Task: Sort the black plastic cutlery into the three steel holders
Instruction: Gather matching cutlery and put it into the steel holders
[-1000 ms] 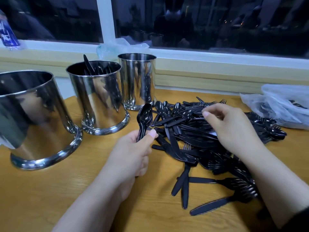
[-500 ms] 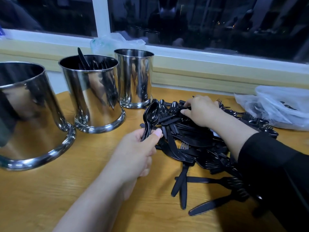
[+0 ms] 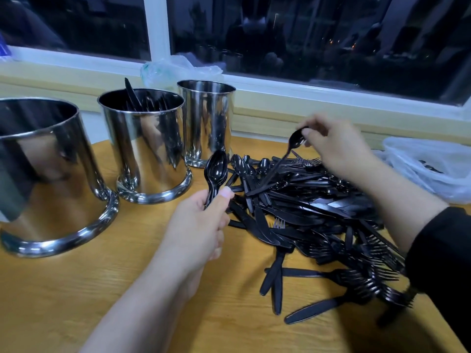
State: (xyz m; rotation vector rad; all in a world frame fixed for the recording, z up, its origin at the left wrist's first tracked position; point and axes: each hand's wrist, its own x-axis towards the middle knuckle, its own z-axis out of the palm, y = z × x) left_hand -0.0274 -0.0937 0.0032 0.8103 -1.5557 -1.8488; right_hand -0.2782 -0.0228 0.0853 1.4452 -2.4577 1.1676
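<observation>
A heap of black plastic cutlery (image 3: 313, 212) lies on the wooden table (image 3: 76, 289). My left hand (image 3: 198, 225) grips a stack of black spoons (image 3: 216, 171), bowls up, left of the heap. My right hand (image 3: 336, 146) pinches a single black spoon (image 3: 285, 159) by its bowl, lifted above the heap's far side with its handle slanting down. Three steel holders stand in a row at the left: a large one (image 3: 43, 179), a middle one (image 3: 145, 146) with black cutlery inside, and a small one (image 3: 206, 123) by the window.
A white plastic bag (image 3: 428, 166) with more cutlery lies at the right edge. A crumpled clear bag (image 3: 175, 70) sits on the window sill behind the holders. Loose forks and knives (image 3: 331, 284) spread toward the table's front right.
My right hand has risen from the heap's far side, lifting one spoon by its bowl. My left hand keeps the spoon stack in about the same place.
</observation>
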